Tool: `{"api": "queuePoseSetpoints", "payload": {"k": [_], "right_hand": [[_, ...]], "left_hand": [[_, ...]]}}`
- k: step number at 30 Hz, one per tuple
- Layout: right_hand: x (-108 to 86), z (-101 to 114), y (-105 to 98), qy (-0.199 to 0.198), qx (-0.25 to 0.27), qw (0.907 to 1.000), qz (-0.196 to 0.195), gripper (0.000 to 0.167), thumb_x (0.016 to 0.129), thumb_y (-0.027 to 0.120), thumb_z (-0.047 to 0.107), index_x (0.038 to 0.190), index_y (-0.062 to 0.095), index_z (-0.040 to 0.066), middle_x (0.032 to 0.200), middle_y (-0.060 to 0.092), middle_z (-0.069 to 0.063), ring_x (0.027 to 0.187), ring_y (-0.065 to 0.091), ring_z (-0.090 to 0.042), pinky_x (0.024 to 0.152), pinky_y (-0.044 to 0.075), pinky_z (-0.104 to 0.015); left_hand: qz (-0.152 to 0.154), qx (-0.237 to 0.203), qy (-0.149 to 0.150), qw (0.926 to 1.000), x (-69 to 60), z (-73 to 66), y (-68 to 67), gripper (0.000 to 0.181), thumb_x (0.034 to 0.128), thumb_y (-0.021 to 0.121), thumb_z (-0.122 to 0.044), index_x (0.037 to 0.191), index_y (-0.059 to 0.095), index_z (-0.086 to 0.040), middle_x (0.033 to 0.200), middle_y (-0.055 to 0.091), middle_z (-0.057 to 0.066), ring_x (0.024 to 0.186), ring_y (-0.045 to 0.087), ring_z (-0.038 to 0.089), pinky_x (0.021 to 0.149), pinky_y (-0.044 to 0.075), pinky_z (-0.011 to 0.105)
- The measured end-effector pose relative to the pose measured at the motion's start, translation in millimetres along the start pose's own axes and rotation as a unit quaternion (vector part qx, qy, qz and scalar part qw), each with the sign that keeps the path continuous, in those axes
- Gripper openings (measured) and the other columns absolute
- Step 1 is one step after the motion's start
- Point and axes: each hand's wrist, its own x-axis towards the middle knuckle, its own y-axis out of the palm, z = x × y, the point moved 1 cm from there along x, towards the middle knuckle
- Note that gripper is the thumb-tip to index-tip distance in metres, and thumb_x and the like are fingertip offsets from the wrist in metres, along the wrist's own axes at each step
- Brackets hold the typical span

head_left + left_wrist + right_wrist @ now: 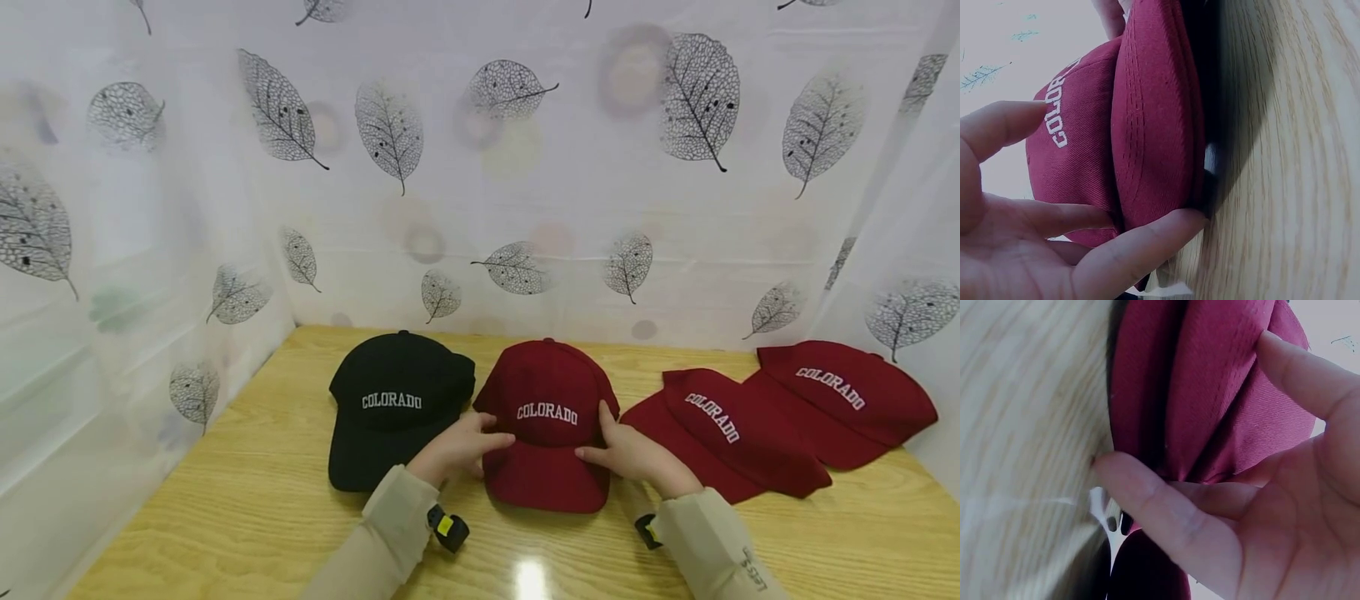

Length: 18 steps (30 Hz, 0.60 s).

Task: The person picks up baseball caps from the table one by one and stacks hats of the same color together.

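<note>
In the head view, a maroon baseball cap (pixel 546 383) with white COLORADO lettering stands brim forward on the wooden table (pixel 247 500). My left hand (pixel 457 446) rests against its left side, thumb extended toward the front. On the other side my right hand (pixel 637 454) touches the crown and brim (pixel 547 483). Both wrist views show fairly straight fingers along the cap's sides. From the right wrist, two layered maroon brims (pixel 1204 381) appear, one over the other. The right thumb tip meets the upper brim's edge. Some fingertips are hidden behind the cap.
A black COLORADO cap (pixel 397 400) sits just left of the maroon one. Two flattened maroon caps lie overlapping at the right, the nearer cap (pixel 720 425) partly beneath the farther cap (pixel 847 400). A leaf-patterned curtain (pixel 465 192) hangs behind the table.
</note>
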Motion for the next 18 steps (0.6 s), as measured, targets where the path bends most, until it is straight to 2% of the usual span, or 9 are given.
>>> {"api": "queuePoseSetpoints", "payload": {"k": [18], "right_hand": [[-1.3, 0.0, -0.4, 0.001, -0.006, 1.0000, -0.008, 0.093, 0.083, 0.061, 0.033, 0.130, 0.002, -0.021, 0.120, 0.037, -0.040, 0.109, 0.044, -0.039, 0.090, 0.034, -0.048]], "left_hand": [[-0.018, 0.006, 0.009, 0.9998, 0.8, 1.5, -0.7, 0.065, 0.0833, 0.060, -0.021, 0.132, 0.025, 0.002, 0.131, 0.029, 0.025, 0.115, 0.036, 0.037, 0.067, 0.047, 0.050]]}}
